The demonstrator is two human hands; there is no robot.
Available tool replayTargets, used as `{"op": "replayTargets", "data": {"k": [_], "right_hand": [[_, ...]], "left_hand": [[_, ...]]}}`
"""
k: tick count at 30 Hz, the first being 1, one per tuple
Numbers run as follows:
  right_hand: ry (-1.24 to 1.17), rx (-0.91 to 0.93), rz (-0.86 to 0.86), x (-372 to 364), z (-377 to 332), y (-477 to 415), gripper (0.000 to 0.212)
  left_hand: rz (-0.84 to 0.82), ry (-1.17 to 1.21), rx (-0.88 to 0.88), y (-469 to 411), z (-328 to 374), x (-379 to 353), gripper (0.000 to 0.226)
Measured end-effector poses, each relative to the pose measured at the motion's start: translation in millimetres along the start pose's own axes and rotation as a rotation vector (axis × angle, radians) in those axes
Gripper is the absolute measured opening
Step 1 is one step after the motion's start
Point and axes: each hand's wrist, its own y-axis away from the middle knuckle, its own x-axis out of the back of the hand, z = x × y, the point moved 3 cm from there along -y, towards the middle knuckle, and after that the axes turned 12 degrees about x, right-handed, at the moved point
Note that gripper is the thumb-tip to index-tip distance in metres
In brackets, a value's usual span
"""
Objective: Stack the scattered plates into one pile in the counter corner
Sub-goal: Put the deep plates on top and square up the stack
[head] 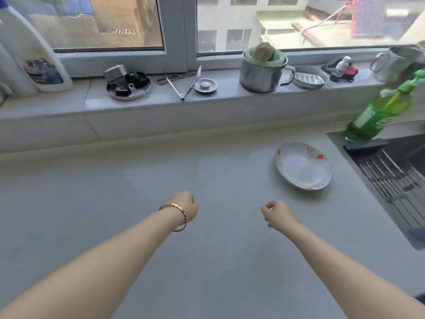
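Both hands are hovering over the grey counter (138,185), the left hand (184,207) and right hand (279,215) loosely curled, gripping nothing. One patterned plate (303,166) is lying far right, near the sink (395,171)

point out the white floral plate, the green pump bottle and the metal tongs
white floral plate (303,166), head view, bare centre of the dish
green pump bottle (377,116), head view, its body
metal tongs (184,85), head view, the arms near the hinge

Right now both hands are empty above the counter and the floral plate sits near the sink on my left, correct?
Not quite. The floral plate lies near the sink on your right, not your left, as the head view shows. The left hand and right hand are indeed empty above the counter.
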Motion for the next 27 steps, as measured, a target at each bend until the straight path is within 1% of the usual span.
{"op": "replayTargets", "data": {"k": [2,3,4,5,6,10,12,14,17,19,21,24,27], "right_hand": [[-0.281,-0.122,0.091,26,29,-20,0.010],[-0.399,-0.189,0.125,39,42,-30,0.011],[-0.483,-0.248,0.151,51,54,-40,0.019],[-0.547,-0.294,0.181,61,67,-50,0.033],[-0.601,-0.334,0.210,71,77,-59,0.041],[-0.915,-0.488,0.332,85,104,-89,0.044],[-1.026,-0.476,0.408,87,110,-101,0.041],[-1.099,-0.419,0.433,87,110,-108,0.039],[-1.161,-0.413,0.466,86,106,-106,0.047],[-1.170,-0.394,0.451,84,100,-100,0.046],[-1.152,-0.335,0.386,80,91,-93,0.042],[-1.035,-0.217,0.246,74,62,-77,0.027],[-0.914,-0.076,0.081,59,12,-56,0.026]], "left_hand": [[-0.009,-0.014,0.014,-9,30,-9,0.012],[-0.012,-0.021,0.023,-14,43,-12,0.012],[-0.009,-0.025,0.035,-18,53,-16,0.012],[-0.008,-0.025,0.045,-21,62,-18,0.013],[-0.009,-0.023,0.054,-23,69,-21,0.013],[-0.005,-0.010,0.091,-31,82,-28,0.014],[0.005,0.004,0.112,-33,81,-29,0.015],[0.012,0.037,0.142,-34,75,-28,0.018],[-0.007,0.116,0.205,-33,61,-26,0.022],[-0.018,0.173,0.232,-32,48,-25,0.021],[-0.015,0.219,0.259,-29,31,-21,0.021],[0.025,0.273,0.282,-20,4,-9,0.020],[0.071,0.330,0.312,-2,-35,5,0.018]]}}
